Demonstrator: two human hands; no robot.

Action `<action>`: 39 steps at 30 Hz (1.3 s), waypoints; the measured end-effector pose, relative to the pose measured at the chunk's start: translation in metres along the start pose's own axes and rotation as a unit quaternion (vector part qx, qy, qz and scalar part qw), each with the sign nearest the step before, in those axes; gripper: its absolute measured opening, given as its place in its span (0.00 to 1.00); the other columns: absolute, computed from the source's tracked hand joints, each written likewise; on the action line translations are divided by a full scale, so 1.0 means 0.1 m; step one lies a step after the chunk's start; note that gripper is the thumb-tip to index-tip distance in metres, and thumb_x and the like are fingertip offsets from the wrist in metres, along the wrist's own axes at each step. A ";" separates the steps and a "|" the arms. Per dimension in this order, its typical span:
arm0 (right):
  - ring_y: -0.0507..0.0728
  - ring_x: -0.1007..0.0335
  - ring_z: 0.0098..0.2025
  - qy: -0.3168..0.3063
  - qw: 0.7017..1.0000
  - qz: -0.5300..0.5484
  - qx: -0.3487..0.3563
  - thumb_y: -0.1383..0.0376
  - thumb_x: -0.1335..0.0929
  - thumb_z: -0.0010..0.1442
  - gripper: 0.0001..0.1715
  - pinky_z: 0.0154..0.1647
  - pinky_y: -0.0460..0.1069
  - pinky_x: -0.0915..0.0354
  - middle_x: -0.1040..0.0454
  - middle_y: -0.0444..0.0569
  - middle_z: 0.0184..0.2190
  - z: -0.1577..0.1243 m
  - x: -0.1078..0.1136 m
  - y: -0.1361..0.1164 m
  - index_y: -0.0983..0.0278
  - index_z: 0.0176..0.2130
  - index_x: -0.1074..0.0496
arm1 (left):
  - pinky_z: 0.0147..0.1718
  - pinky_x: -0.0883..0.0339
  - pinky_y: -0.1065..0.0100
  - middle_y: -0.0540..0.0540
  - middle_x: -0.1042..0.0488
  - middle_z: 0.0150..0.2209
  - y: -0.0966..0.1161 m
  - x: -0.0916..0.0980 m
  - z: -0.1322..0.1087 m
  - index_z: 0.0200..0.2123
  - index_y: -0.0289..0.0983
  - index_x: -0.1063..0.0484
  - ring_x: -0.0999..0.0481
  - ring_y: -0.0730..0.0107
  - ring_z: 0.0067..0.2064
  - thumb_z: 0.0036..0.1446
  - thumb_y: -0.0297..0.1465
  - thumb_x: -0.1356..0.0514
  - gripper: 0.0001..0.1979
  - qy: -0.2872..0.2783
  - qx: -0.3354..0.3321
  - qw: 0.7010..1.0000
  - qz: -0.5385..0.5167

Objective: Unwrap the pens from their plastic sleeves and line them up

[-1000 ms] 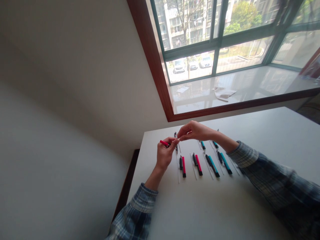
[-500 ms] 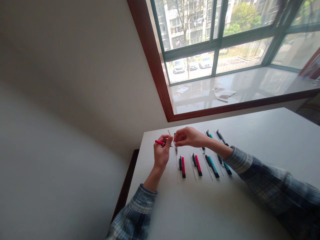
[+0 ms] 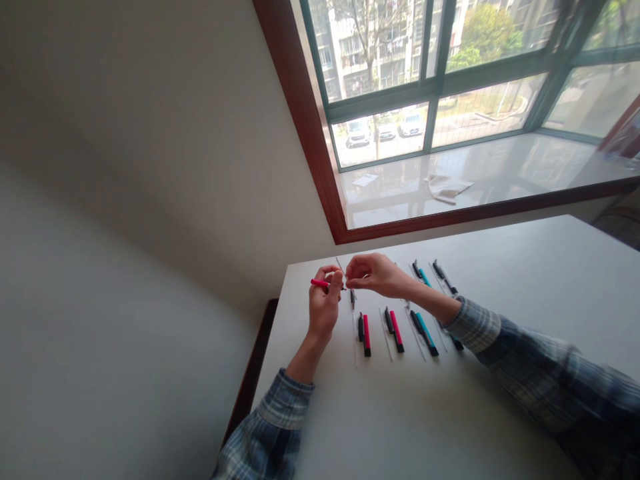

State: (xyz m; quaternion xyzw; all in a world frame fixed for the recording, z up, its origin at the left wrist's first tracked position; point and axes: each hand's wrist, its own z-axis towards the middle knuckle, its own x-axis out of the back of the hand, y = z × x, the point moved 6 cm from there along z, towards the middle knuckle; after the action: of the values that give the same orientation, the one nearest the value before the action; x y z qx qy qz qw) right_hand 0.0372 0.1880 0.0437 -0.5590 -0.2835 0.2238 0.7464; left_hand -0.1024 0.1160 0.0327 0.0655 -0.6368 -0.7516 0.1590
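Note:
My left hand (image 3: 324,308) is closed round a red pen barrel (image 3: 319,283), which sticks out to the left of the fingers. Close by on the right, my right hand (image 3: 376,275) is held in a pinch at the barrel's dark end; whatever lies between its fingertips is too small to make out. A thin refill (image 3: 339,264) shows behind the hands, and a black pen part (image 3: 353,298) lies just below them. Nearer to me are red barrels (image 3: 367,335) beside black clipped parts (image 3: 361,328) and thin white refills (image 3: 357,350).
Teal pen parts (image 3: 427,333) lie right of the red ones, with a black pen part (image 3: 443,273) farther back under the line of my right forearm. The white table (image 3: 390,420) meets a wall and a red-brown window frame (image 3: 400,230).
Both hands stay almost in place. My right hand and forearm have shifted slightly left, and my left hand has tilted a little. The red barrel remains in my left hand.

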 end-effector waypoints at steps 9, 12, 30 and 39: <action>0.58 0.19 0.41 0.062 0.996 0.049 0.046 0.52 0.21 0.52 0.22 0.47 0.54 0.24 0.18 0.51 0.37 0.00 0.29 -0.38 0.65 0.38 0.22 | 0.32 0.38 0.70 0.51 0.30 0.29 0.05 -0.12 -0.13 0.39 0.40 0.35 0.32 0.71 0.29 0.71 0.37 0.53 0.12 -0.074 -0.058 0.988 0.125; 0.59 0.19 0.42 0.043 0.995 0.076 0.048 0.51 0.21 0.53 0.22 0.47 0.54 0.24 0.17 0.51 0.37 -0.03 0.23 -0.50 0.65 0.39 0.22 | 0.31 0.40 0.69 0.51 0.28 0.27 0.05 -0.16 -0.16 0.38 0.39 0.32 0.31 0.70 0.27 0.73 0.44 0.52 0.18 -0.100 -0.100 0.959 0.247; 0.58 0.19 0.42 -0.039 0.999 -0.007 0.032 0.56 0.24 0.59 0.14 0.49 0.54 0.25 0.17 0.51 0.39 -0.03 0.09 -0.42 0.65 0.38 0.19 | 0.31 0.38 0.69 0.50 0.24 0.25 0.11 -0.18 -0.18 0.35 0.38 0.26 0.27 0.70 0.26 0.74 0.45 0.52 0.22 -0.106 -0.143 0.944 0.277; 0.58 0.20 0.39 -0.049 0.998 -0.016 0.038 0.56 0.25 0.60 0.14 0.46 0.54 0.24 0.17 0.51 0.38 -0.03 0.12 -0.41 0.65 0.39 0.18 | 0.33 0.36 0.69 0.50 0.21 0.27 0.10 -0.18 -0.18 0.40 0.38 0.23 0.25 0.70 0.27 0.74 0.46 0.52 0.23 -0.116 -0.132 0.948 0.266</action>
State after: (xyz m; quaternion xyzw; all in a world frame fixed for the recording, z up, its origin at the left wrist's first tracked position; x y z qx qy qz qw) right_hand 0.0483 0.1825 0.0847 -0.5142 -0.3203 0.2497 0.7554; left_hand -0.0782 0.1033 0.0371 -0.2153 -0.5402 -0.7619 0.2853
